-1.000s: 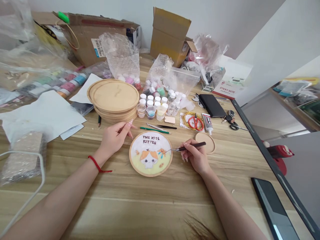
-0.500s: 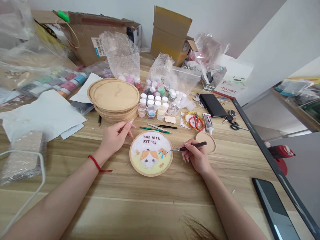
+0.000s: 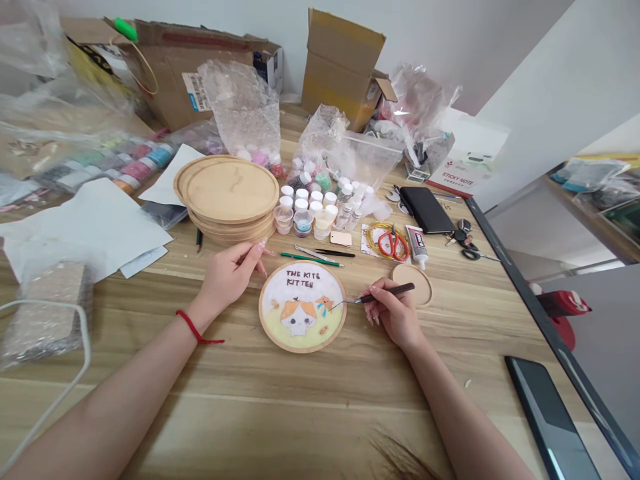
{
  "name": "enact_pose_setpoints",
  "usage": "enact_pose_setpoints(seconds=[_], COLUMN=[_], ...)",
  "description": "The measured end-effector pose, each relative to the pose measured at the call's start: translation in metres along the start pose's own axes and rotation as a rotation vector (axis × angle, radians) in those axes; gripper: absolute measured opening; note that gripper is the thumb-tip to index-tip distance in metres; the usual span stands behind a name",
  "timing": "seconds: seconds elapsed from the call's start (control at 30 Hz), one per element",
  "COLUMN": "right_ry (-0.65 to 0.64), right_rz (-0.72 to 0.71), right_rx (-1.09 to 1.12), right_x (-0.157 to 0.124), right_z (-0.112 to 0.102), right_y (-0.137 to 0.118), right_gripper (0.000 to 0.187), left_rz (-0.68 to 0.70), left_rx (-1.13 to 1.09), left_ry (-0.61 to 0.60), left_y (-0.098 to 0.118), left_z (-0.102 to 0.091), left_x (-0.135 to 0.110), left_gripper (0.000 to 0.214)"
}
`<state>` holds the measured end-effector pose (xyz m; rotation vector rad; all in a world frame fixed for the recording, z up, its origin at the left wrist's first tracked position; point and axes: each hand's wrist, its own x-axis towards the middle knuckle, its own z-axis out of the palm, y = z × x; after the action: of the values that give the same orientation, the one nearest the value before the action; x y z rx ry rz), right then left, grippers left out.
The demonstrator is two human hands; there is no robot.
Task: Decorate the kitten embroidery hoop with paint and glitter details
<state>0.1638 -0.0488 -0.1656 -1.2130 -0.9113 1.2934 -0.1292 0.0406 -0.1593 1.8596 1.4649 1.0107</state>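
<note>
A round wooden plate (image 3: 302,341) lies flat on the table, its white and pale yellow face showing an orange-and-white cat, small orange shapes and dark lettering. From the right, my right hand (image 3: 393,308) grips a dark-handled tool with a thin metal tip (image 3: 395,291). The tip reaches over the plate's right side, by the orange and blue figure; contact cannot be made out. My left hand (image 3: 233,275) rests at the plate's upper left, fingers curled and thumb pressed against them. Whatever those fingers hold, if anything, is hidden. A green pencil (image 3: 313,259) and black tweezers (image 3: 336,253) lie behind the plate.
Stacked wooden plates (image 3: 227,190) stand behind my left hand. White-capped jars (image 3: 315,198) crowd the back centre. To the right lie red-handled pliers (image 3: 393,244), a glue tube (image 3: 417,245), a small wooden disc (image 3: 413,283) and a phone (image 3: 547,413). Cardboard boxes (image 3: 343,67) line the wall.
Almost nothing differs. Both hands, the tool and the plate keep their places; only the camera view has shifted very slightly.
</note>
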Motion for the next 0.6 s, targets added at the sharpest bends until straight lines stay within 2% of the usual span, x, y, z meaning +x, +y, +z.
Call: enact_pose_setpoints(seconds=[0.6], right_ry=[0.005], right_rz=[0.006], right_rx=[0.035], right_x=[0.0004], right_z=[-0.0015], right_y=[0.0008], right_gripper=[0.022], left_rz=[0.001], left_rx=[-0.007], left_ry=[0.0], left_y=[-0.0009], left_z=[0.0001], left_x=[-0.0003], left_gripper=[0.038])
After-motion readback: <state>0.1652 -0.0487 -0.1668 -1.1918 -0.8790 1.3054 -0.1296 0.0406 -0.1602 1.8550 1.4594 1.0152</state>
